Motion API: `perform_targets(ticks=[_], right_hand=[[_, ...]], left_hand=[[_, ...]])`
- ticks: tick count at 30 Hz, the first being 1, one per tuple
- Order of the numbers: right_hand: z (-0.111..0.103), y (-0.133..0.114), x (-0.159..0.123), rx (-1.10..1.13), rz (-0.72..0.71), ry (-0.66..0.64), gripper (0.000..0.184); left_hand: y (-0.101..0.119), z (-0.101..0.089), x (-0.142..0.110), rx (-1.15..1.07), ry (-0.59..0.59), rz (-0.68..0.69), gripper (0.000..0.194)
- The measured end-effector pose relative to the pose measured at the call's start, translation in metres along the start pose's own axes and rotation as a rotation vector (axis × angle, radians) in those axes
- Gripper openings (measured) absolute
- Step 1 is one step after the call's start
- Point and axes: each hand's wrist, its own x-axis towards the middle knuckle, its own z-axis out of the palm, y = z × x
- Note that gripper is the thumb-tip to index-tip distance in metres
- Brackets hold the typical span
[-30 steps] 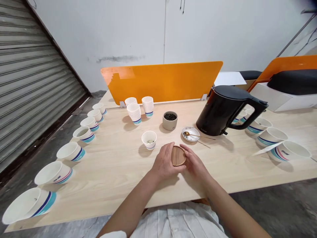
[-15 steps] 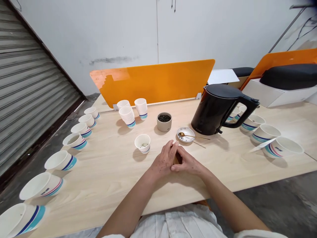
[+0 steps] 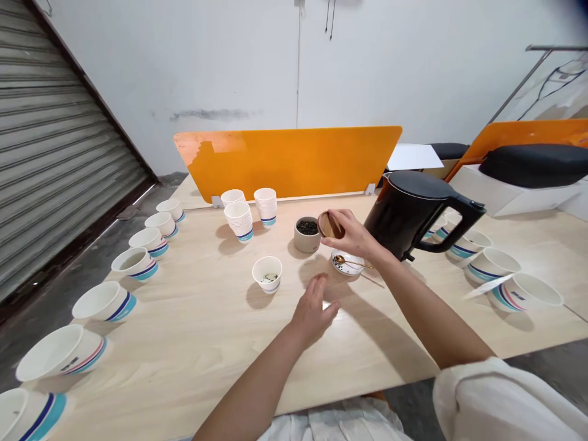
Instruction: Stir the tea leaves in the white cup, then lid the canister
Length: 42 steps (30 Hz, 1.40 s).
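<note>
My right hand (image 3: pixel 351 234) grips a round wooden lid (image 3: pixel 329 225), held tilted just right of a grey jar (image 3: pixel 307 244) that is full of dark dried tea leaves (image 3: pixel 307 227). Lower down, my left hand (image 3: pixel 316 311) hovers over the table with its fingers apart and nothing in it. A paper cup (image 3: pixel 267 274) with a few leaves in the bottom stands to the left of that hand. Beneath my right wrist, a gold spoon (image 3: pixel 340 260) rests across a small white dish (image 3: pixel 348 269) with dark bits on it.
A black kettle (image 3: pixel 408 211) stands right of the dish. Stacked paper cups (image 3: pixel 239 219) are at the back left. Rows of single cups line the left edge (image 3: pixel 103 301) and the right side (image 3: pixel 526 291). An orange divider (image 3: pixel 294 162) borders the table's back.
My hands were together around the wooden lid near the table's front. Now they are apart: my right hand has carried the lid forward beside the jar, and my left has let go.
</note>
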Motion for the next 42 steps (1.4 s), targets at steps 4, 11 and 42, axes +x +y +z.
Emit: perform_targets(ticks=[4,11,42], right_hand=[[0.017,0.001,0.052,-0.067,-0.004,-0.137,0.063],[0.041,0.012,0.082,-0.172,0.006,-0.332,0.049],[0.086,0.004,0.106,-0.328,-0.063,-0.418,0.044]], left_hand=[[-0.009,0.002,-0.006,-0.047,-0.028,-0.011,0.052],[-0.013,-0.002,-0.006,-0.105,-0.069,0.01,0.045],[-0.005,-0.008,-0.002,-0.041,-0.142,0.022,0.047]])
